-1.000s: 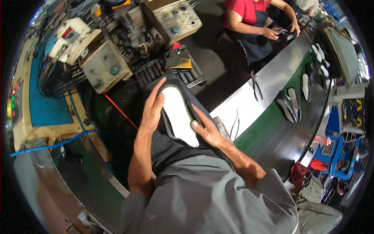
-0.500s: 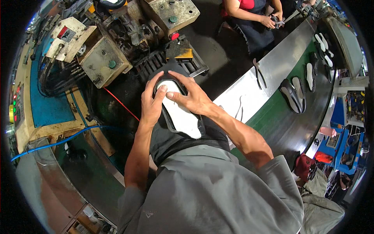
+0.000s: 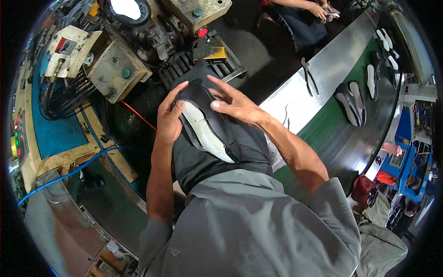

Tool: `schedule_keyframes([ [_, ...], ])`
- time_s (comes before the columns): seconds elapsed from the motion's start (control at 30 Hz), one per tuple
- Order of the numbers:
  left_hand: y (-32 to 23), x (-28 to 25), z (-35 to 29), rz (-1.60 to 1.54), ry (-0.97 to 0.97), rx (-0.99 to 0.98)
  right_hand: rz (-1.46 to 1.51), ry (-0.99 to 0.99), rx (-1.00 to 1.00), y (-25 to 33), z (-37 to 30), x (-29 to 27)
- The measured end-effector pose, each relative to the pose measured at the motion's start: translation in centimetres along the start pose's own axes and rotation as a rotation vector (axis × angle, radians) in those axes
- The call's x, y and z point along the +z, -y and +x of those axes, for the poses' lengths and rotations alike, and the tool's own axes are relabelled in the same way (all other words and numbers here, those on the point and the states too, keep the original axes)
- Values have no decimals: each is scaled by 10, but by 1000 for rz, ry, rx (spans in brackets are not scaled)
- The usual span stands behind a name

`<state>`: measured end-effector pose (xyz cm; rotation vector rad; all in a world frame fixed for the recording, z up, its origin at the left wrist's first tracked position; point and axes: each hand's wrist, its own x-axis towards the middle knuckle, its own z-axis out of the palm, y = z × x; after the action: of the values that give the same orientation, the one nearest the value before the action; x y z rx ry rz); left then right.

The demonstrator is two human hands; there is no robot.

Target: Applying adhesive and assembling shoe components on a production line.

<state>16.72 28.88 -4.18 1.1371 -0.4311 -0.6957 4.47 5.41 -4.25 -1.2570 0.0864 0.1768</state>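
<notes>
A black shoe upper with a white insole (image 3: 205,131) rests sole-up over my lap, tilted so that its black right side shows. My left hand (image 3: 170,121) holds its left edge near the far end, thumb on the rim of the insole. At the right of the shoe, my right hand (image 3: 235,105) has its fingers apart, index stretched forward and thumb close to the black side. Whether its lower fingers touch the shoe is hard to tell.
Machinery with a grimy control box (image 3: 117,69) stands ahead on the left. Pincers (image 3: 309,76) lie on the metal ledge beside a green conveyor belt (image 3: 318,143) carrying several shoes (image 3: 350,104). A co-worker's hands (image 3: 323,11) hold something at the top. A blue hose (image 3: 76,171) crosses at left.
The shoe has tilted, turning its insole leftward and exposing its black right side. My right thumb has come off the insole and that hand has spread. My left hand has shifted slightly left.
</notes>
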Motion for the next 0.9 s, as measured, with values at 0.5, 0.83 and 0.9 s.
schedule_keyframes([
  [0.5,19,46,23,89,-221,-293,-209,-151,-17,-13,20,-10],
  [0.83,51,54,11,166,-238,-227,19,-180,42,-21,14,-16],
  [0.9,53,51,17,229,-239,-248,-18,-203,44,-25,18,-17],
])
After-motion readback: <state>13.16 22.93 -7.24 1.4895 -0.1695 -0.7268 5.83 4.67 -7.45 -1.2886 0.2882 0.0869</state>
